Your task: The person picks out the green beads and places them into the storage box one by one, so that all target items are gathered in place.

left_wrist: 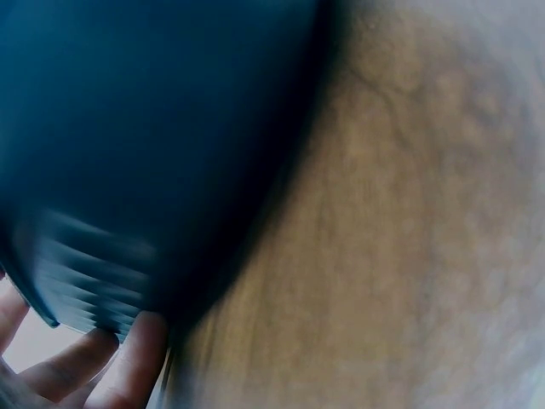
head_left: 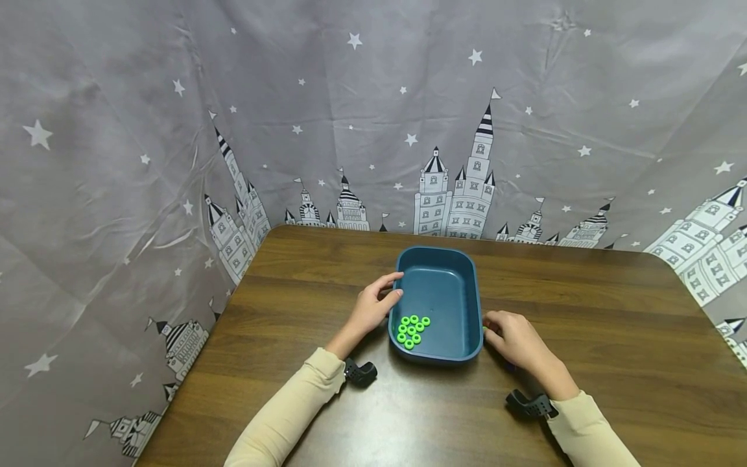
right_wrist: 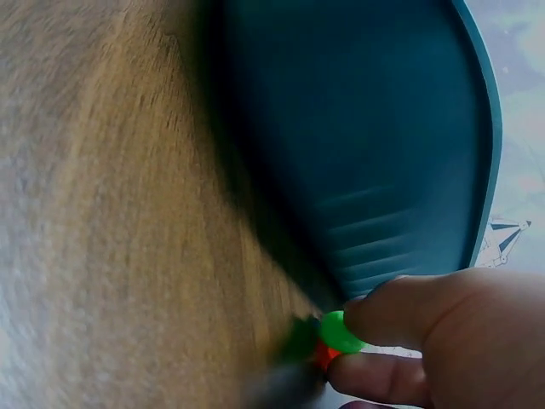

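A dark blue plastic bin [head_left: 432, 359] stands on the table, with several small bright green rings [head_left: 411, 331] gathered in its near left corner. My left hand [head_left: 369, 308] holds the bin at its left side, thumb and index finger at the rim; in the left wrist view, other fingers [left_wrist: 136, 358] lie against the ribbed outer wall. Just outside the bin's right side, my right hand [head_left: 516, 340] pinches a green ring [right_wrist: 339, 332] between thumb and finger. Something red [right_wrist: 324, 354] shows right beside that ring. The palm hides most of what lies under this hand.
A wooden table [head_left: 315, 272] extends around the bin on all sides. Behind it hangs a grey curtain [head_left: 373, 130] printed with castles and stars. A purple bit [head_left: 510, 367] peeks out below the right hand. Black wrist straps [head_left: 360, 373] sit on both forearms.
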Available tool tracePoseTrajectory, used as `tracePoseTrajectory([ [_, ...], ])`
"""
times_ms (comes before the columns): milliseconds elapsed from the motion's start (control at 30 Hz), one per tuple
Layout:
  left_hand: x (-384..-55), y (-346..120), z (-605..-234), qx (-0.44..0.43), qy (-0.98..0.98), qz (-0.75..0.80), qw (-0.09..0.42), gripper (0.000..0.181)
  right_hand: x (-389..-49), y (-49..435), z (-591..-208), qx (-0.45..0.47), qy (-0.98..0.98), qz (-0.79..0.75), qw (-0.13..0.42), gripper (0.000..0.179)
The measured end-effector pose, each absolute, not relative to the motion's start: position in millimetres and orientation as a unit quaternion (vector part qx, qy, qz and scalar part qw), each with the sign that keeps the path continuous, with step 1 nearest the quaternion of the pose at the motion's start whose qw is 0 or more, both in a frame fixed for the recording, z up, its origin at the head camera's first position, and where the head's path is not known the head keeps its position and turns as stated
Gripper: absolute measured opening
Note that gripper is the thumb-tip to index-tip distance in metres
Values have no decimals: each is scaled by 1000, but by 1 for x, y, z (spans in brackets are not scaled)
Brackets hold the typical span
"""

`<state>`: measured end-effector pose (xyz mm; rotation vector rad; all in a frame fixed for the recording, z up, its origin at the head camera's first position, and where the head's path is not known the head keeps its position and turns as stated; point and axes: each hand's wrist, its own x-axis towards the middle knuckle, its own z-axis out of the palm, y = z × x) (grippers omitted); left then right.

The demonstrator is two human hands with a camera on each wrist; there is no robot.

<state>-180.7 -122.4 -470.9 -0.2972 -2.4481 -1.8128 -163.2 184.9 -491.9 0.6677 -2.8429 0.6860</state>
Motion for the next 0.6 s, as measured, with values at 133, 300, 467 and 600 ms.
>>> tracePoseTrajectory([
  [133,-181,-123,-471,-99,-799,-592,35,39,-162,186,-491,231,-944,223,72,3],
  [300,-180,-125,-468,-106,-798,-593,26,40,-161,188,-489,252,-940,218,70,7],
  [467,-178,-127,-464,-113,-797,-593,20,41,-160,189,-489,258,-940,209,80,7],
  [600,-177,-128,-460,-120,-800,-588,17,41,-161,189,-489,246,-943,209,79,8],
])
